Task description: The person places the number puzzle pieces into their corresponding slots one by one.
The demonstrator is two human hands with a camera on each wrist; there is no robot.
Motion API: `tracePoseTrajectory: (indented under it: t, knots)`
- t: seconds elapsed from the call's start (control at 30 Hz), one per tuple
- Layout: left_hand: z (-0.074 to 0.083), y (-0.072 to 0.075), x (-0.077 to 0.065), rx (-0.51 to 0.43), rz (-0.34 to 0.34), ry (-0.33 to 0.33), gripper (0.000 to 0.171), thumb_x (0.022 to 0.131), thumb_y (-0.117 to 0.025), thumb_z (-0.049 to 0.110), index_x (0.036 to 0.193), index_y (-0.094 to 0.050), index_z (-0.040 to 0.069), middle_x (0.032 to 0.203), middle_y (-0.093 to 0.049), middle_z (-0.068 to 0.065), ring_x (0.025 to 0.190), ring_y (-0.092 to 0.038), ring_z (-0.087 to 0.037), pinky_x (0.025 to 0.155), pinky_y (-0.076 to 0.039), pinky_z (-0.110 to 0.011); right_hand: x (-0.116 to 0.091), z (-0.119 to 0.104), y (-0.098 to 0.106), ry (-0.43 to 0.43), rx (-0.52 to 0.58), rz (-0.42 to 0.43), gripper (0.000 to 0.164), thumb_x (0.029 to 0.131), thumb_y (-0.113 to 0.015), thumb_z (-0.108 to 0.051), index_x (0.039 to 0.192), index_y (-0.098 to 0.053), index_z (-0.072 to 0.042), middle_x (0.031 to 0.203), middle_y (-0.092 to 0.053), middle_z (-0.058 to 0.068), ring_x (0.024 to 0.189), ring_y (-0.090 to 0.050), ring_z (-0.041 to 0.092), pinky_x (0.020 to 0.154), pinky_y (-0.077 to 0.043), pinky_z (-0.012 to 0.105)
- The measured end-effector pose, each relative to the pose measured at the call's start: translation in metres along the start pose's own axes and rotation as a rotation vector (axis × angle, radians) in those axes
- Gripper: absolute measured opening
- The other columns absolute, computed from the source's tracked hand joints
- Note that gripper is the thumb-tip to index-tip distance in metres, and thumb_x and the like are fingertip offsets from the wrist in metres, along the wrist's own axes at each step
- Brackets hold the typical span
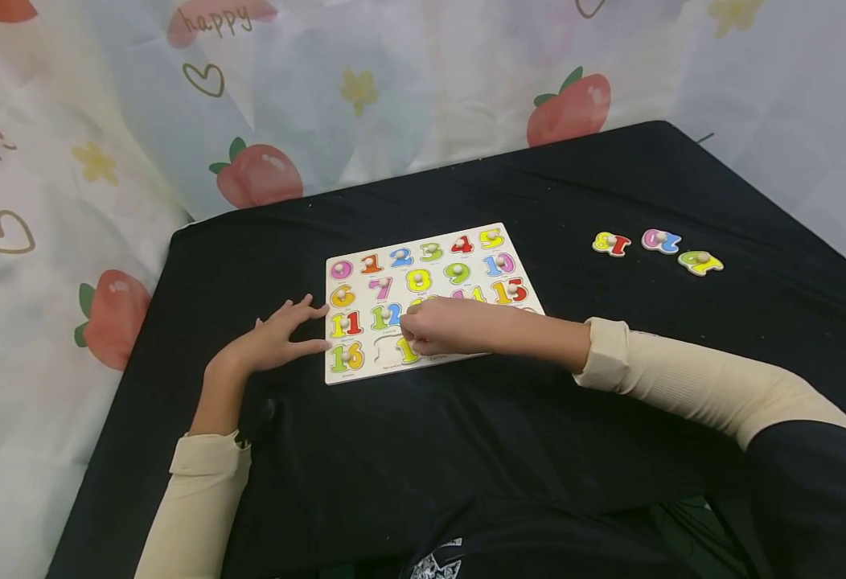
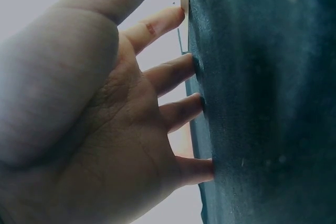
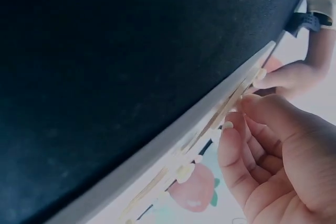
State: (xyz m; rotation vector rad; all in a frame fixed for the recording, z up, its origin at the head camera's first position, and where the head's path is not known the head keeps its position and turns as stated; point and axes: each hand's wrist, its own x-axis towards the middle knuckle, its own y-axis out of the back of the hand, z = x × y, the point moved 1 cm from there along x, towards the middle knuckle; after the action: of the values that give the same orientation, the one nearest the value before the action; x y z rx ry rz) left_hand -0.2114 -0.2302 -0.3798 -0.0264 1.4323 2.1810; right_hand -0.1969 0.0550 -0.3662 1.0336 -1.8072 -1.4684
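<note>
A wooden number puzzle board [image 1: 359, 375] lies on the black cloth, with knobbed number pieces in most of its recesses. My right hand [image 1: 443, 326] reaches across the board's lower part and pinches a number puzzle piece [image 1: 407, 351] showing a yellow 1; the hand hides the rest of it. This piece overlaps the right side of a bare recess [image 1: 385, 351] in the bottom row. In the right wrist view, thumb and forefinger meet at the tilted piece [image 3: 231, 103]. My left hand [image 1: 267, 342] has its fingers spread, with thumb and forefinger tips at the board's left edge.
Three loose number pieces lie on the cloth right of the board: a yellow and red one [image 1: 612, 244], a pink and blue one [image 1: 660, 240] and a yellow-green one [image 1: 700, 263]. A printed curtain [image 1: 430, 104] hangs behind the table.
</note>
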Motion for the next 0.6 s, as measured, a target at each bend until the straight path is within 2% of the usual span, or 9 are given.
tracePoseTrajectory:
  t: [0.33, 0.6]
  knots:
    - [0.000, 0.000, 0.001, 0.008, 0.002, 0.005, 0.078, 0.085, -0.063, 0.050, 0.147, -0.033, 0.011, 0.155, -0.012, -0.017, 0.140, -0.001, -0.038, 0.098, -0.001, -0.072, 0.015, -0.010, -0.002, -0.043, -0.048, 0.006, 0.022, 0.086, -0.068, -0.025, 0.098, -0.064, -0.008, 0.082, -0.064, 0.000, 0.069, -0.059, 0.009, 0.058, -0.040, 0.016]
    - [-0.001, 0.000, 0.001, 0.012, 0.000, 0.004, 0.078, 0.086, -0.062, 0.050, 0.147, -0.033, 0.012, 0.155, -0.012, -0.016, 0.140, -0.001, -0.039, 0.099, -0.001, -0.072, 0.022, -0.011, -0.001, -0.025, 0.002, -0.028, 0.025, 0.084, -0.071, -0.026, 0.101, -0.064, -0.009, 0.086, -0.065, -0.002, 0.074, -0.060, 0.008, 0.062, -0.042, 0.016]
